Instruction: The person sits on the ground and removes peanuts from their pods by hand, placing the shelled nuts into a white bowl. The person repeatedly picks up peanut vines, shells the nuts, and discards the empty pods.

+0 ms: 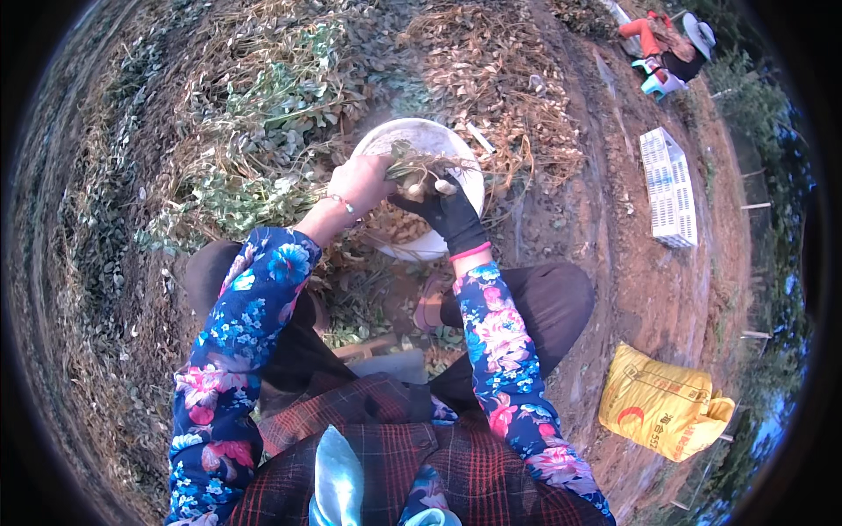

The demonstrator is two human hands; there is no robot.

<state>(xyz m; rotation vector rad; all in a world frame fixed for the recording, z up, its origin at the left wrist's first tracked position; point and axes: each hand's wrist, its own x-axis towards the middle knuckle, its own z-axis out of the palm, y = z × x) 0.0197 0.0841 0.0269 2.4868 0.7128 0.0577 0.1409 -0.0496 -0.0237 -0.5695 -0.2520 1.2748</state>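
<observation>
Over a round white basin (426, 130), my left hand (362, 181) is closed around the stems of a peanut plant (408, 161). My right hand (450, 209), in a dark glove with a pink cuff, has its fingers at the root end, against a cluster of peanut pods (418, 187). One pale pod (445, 187) shows on top of the gloved fingers. Picked peanuts (401, 227) lie in the bottom of the basin, partly hidden under my hands. The gloved fingertips are partly covered by roots and pods.
Uprooted peanut plants (283, 98) are heaped beyond and left of the basin. Drying vines (487, 72) lie beyond it to the right. On the soil at right are a white plastic crate (669, 191) and a printed yellow sack (658, 404). Another person (664, 52) sits far right on a stool.
</observation>
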